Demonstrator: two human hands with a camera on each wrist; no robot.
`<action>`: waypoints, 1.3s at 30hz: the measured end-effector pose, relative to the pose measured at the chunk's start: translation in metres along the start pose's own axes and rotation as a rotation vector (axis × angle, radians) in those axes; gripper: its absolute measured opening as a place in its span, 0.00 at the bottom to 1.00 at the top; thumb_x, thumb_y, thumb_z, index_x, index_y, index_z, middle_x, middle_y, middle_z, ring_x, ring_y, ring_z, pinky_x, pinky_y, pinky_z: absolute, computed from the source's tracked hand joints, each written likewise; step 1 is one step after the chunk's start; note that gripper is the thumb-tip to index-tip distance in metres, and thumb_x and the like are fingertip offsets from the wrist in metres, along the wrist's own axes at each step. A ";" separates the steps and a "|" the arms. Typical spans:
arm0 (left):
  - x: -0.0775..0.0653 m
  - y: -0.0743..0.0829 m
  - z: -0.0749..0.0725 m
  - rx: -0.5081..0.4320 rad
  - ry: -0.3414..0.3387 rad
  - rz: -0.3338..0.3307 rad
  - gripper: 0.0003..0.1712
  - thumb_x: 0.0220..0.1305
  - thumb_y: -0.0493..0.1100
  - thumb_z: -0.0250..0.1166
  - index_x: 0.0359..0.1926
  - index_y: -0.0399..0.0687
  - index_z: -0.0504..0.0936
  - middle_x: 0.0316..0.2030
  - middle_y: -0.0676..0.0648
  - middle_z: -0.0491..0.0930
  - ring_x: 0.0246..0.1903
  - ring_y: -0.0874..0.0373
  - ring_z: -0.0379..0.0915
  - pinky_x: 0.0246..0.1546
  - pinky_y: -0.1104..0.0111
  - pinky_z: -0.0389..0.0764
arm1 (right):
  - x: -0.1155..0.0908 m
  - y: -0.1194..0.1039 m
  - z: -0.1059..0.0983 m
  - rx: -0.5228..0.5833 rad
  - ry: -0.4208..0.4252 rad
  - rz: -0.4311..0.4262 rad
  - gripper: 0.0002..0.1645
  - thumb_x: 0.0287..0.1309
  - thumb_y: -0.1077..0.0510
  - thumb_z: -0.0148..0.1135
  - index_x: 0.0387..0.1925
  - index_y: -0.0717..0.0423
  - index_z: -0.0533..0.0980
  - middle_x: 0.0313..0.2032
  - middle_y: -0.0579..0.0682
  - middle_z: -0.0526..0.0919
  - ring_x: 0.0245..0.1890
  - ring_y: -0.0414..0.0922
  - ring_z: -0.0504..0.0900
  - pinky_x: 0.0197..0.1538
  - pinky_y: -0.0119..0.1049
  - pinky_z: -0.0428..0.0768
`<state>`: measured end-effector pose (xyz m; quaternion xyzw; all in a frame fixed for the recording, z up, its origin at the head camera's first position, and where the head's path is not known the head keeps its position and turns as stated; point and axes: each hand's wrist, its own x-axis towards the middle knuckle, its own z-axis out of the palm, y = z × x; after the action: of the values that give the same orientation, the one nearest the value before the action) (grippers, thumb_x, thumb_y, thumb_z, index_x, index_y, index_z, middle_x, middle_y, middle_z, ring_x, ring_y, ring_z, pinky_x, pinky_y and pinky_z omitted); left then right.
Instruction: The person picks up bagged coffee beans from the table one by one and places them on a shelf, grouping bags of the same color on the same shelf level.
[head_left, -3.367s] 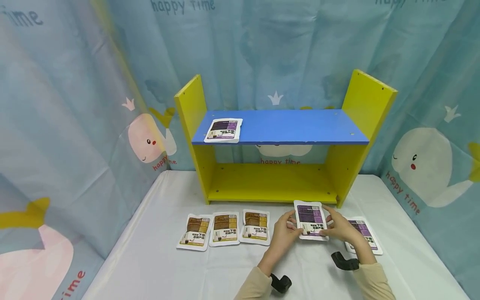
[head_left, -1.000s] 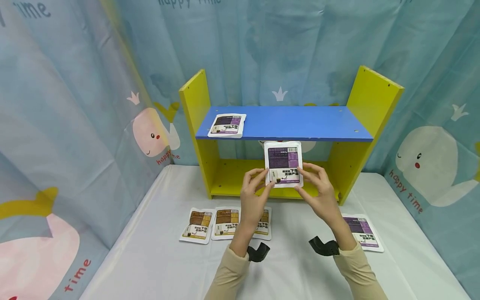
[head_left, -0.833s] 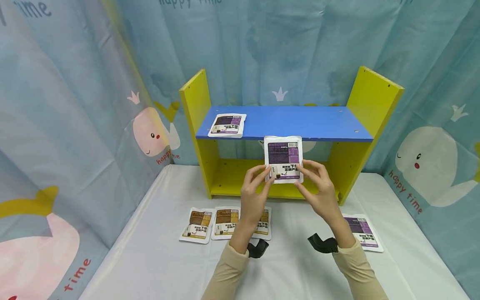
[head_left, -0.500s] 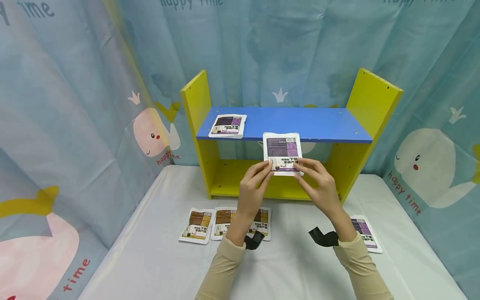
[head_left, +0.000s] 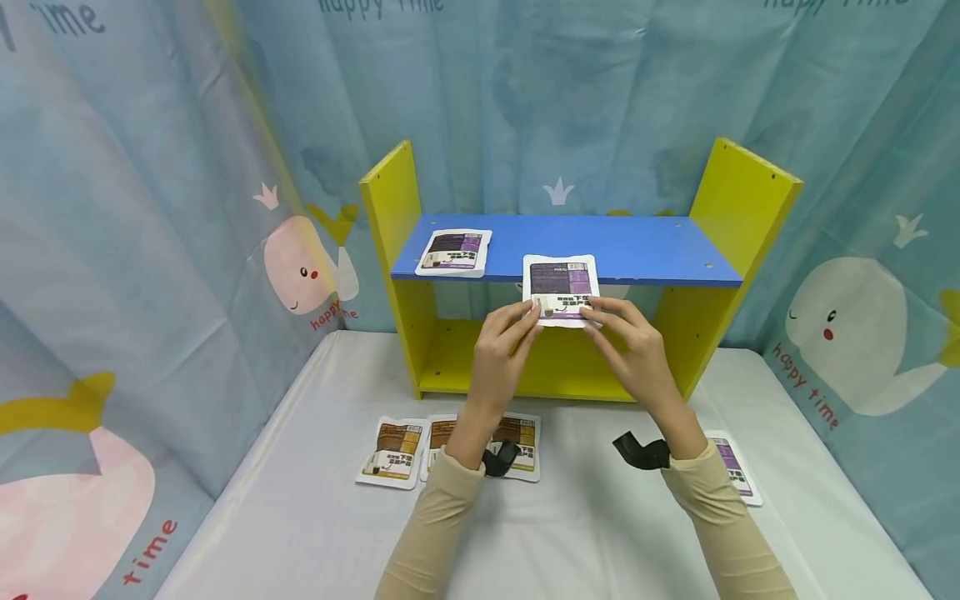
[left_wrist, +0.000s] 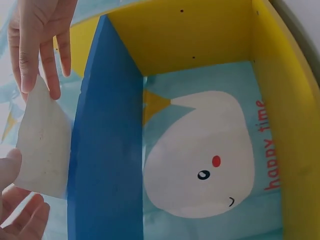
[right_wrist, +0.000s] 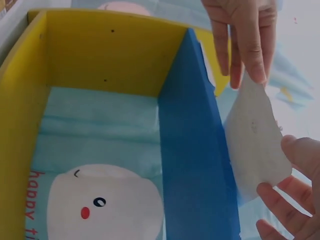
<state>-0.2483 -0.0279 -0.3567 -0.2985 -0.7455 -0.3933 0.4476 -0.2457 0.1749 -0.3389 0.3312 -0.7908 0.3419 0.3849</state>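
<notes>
Both hands hold one white pouch with a purple printed label (head_left: 558, 279) by its lower corners, at the front edge of the blue shelf board (head_left: 622, 246). My left hand (head_left: 497, 350) pinches its left corner between thumb and fingers, and my right hand (head_left: 636, 354) pinches the right. The pouch tilts back, its top overlapping the board's edge in the head view. Its plain white back (left_wrist: 44, 145) shows in the left wrist view. Another purple pouch (head_left: 454, 252) lies at the board's left end.
Yellow side panels (head_left: 723, 250) and a yellow bottom board (head_left: 570, 375) frame the shelf unit. On the white table (head_left: 300, 517) lie several brown-labelled pouches (head_left: 393, 452), partly behind the left arm. A further purple pouch (head_left: 735, 471) lies beside the right forearm.
Both hands have lifted the purple pouch from the table up to the blue board. Over the last second it rose further and its top tipped back toward the board.
</notes>
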 end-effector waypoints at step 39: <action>0.054 -0.022 0.015 0.307 -0.226 -0.127 0.19 0.66 0.43 0.57 0.56 0.42 0.76 0.55 0.46 0.76 0.59 0.55 0.67 0.69 0.59 0.54 | 0.051 0.035 0.017 -0.209 0.012 0.033 0.13 0.57 0.57 0.62 0.45 0.55 0.81 0.45 0.53 0.82 0.46 0.52 0.77 0.57 0.53 0.65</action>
<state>-0.2951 -0.0213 -0.3199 -0.2216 -0.8595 -0.2665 0.3756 -0.3046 0.1676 -0.3143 0.2743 -0.8251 0.2658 0.4163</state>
